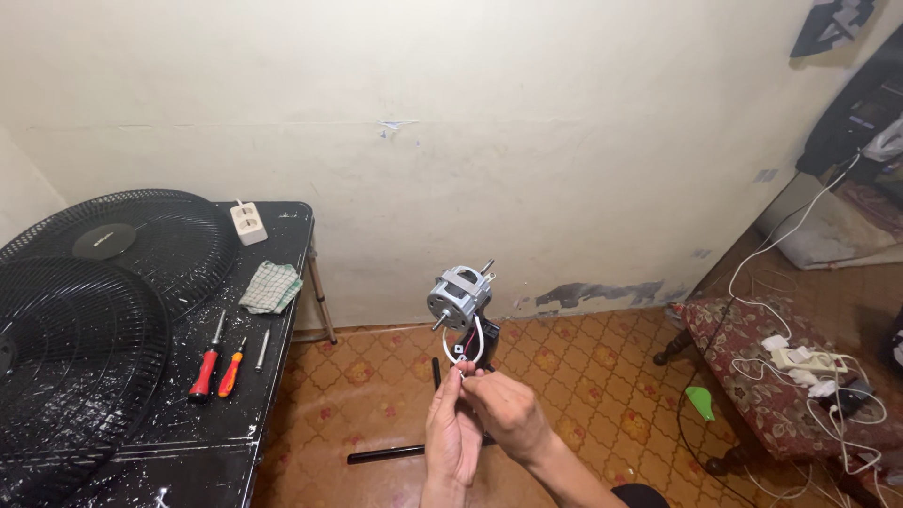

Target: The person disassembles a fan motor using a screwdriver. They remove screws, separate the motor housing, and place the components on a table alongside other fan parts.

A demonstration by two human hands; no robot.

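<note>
Beside black table (273, 310), patterned floor (583, 376), cream wall (564, 141).

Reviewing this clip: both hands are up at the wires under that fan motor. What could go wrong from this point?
1. The left hand and right hand pinch the thin red and white wires below the fan motor; a hard tug might break a lead.
2. The motor sits high on its stand over the tiled floor, so it could tip.
3. The black tube lying on the floor nearby could be stepped on.
</note>
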